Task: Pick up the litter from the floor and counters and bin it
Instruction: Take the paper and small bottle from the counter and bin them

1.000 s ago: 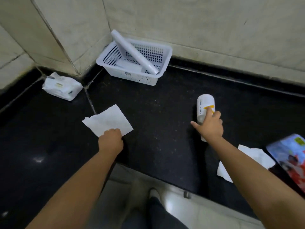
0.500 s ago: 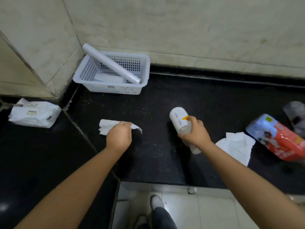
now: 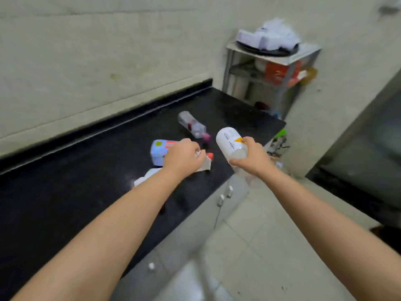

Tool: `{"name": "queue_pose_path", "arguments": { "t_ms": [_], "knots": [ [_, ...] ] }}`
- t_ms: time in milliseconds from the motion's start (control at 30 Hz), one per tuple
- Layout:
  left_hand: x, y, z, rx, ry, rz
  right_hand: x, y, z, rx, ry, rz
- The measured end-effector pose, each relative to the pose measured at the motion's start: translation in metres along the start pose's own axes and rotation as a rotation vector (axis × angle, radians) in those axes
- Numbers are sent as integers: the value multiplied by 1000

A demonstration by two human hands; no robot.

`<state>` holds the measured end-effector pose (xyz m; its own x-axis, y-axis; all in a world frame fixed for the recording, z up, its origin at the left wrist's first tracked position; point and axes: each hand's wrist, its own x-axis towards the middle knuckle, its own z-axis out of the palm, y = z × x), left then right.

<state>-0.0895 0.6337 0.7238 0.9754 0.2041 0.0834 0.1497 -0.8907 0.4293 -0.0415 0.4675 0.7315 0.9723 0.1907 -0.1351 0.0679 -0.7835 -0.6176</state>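
**Both hands loaded, more litter on table**

We see L hand [image 3: 184, 156] closed on a crumpled white paper [image 3: 205, 165], its tail hanging below the fist. R hand [image 3: 249, 158] is wrapped round a white bottle [image 3: 230, 142], base tilted up-left. Both are held above the black table [image 3: 65, 192], prob. so we carry 2 items per trip. On the table: clear bottle [image 3: 192, 124], colourful packet [image 3: 159, 152], another white paper [image 3: 146, 178] under L forearm. No bin in view.
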Motion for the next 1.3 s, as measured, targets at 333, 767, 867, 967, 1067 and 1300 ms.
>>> {"name": "queue_pose_path", "arguments": {
  "t_ms": [333, 767, 867, 967, 1067, 1300],
  "knots": [
    [66, 368, 191, 73, -240, 549, -27, 316, -225, 139, 330, 442],
    [23, 670, 431, 114, -680, 953, -127, 607, -334, 331, 572, 1138],
    [24, 727, 494, 104, -786, 1008, -129, 673, -350, 358, 608, 1265],
    [23, 776, 555, 171, -924, 1081, -126, 734, -362, 438, 625, 1402],
    [15, 813, 613, 223, -1059, 1103, -126, 783, -359, 539, 665, 1521],
    [-23, 829, 753, 287, -1231, 1065, -135, 877, -286, 778, 641, 1755]
  ]
}}
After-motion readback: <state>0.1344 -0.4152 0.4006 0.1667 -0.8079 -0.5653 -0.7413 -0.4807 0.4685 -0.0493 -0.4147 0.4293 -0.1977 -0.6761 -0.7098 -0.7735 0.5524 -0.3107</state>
